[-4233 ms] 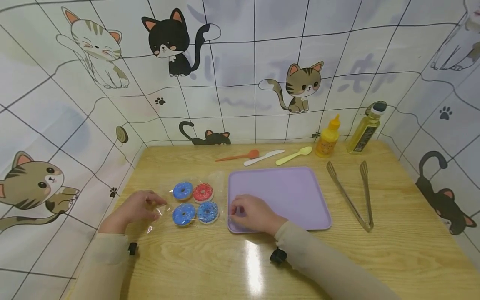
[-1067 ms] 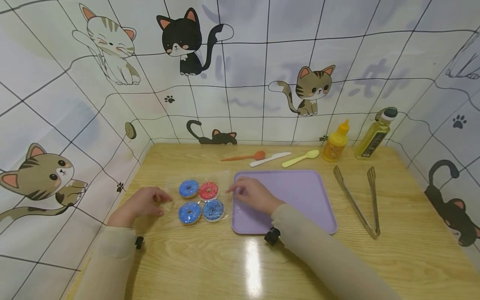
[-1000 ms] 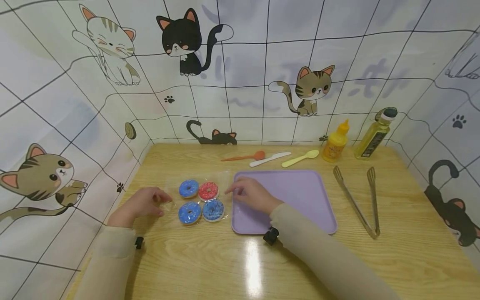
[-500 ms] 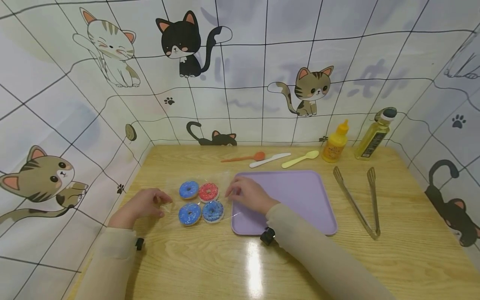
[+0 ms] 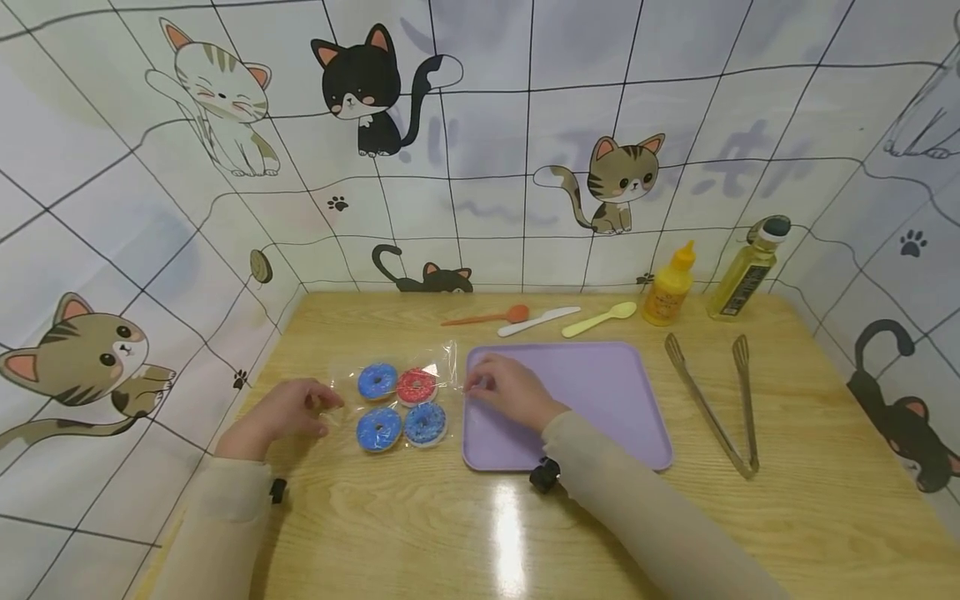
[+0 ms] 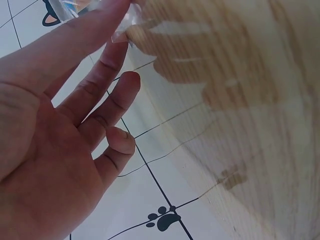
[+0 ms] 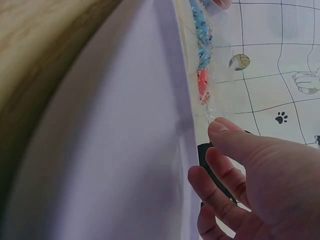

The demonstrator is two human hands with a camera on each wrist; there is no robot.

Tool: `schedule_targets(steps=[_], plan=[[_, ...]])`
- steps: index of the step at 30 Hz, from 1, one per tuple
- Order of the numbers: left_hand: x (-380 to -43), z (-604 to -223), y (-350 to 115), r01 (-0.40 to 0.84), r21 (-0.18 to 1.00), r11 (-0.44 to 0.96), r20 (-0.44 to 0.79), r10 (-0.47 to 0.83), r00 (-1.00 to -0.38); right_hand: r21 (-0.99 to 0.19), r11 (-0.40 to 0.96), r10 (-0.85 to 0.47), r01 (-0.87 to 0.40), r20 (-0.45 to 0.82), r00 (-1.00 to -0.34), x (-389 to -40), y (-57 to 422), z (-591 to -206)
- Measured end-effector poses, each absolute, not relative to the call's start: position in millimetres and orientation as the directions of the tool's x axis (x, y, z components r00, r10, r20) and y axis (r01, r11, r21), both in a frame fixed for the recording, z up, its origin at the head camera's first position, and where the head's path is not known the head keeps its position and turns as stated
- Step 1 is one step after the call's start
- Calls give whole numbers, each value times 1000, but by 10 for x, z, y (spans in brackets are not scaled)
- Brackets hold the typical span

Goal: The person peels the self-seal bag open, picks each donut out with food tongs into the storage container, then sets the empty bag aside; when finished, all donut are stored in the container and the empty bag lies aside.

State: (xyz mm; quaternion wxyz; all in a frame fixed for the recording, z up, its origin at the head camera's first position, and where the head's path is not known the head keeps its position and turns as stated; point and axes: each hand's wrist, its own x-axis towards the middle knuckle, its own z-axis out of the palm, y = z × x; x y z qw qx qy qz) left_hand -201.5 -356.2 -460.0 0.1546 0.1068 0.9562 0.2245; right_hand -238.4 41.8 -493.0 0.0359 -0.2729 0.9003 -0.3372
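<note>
A clear plastic bag (image 5: 448,360) lies on the table's left half with toy-like donuts inside: a red one (image 5: 417,386), two blue ones and a blue sprinkled one (image 5: 425,423). My left hand (image 5: 288,412) pinches the bag's left end; in the left wrist view, thumb and finger meet on the crinkled plastic (image 6: 131,22) while the other fingers are loosely bent. At the opposite side, my right hand (image 5: 512,392) is above the tray's left edge. Its thumb and forefinger pinch the bag's right edge, as the right wrist view (image 7: 260,175) shows.
A lilac tray (image 5: 592,408) lies right of the bag. Behind it are an orange spoon (image 5: 517,313), a white knife (image 5: 540,321) and a yellow spoon (image 5: 600,319). Metal tongs (image 5: 712,408), a yellow squeeze bottle (image 5: 669,287) and an oil bottle (image 5: 746,271) stand or lie farther right.
Over several seconds my right hand has moved up along the tray's left edge. In the last half second it shifts slightly right, and the bag's right edge lifts. My left hand stays nearly still.
</note>
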Motion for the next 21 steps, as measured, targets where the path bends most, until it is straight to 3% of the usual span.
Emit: schedule_targets(steps=[13,21], plan=[[-2017,-4587,-3564,134,460,878,-252,274,-928,-608,661,-486,-439,98,-869,-2357,548,-4914],[-2016,-4578,-3563,116,477,871,-267,269,-925,-739,564,-456,-368,93,-885,-2382,634,-4921]])
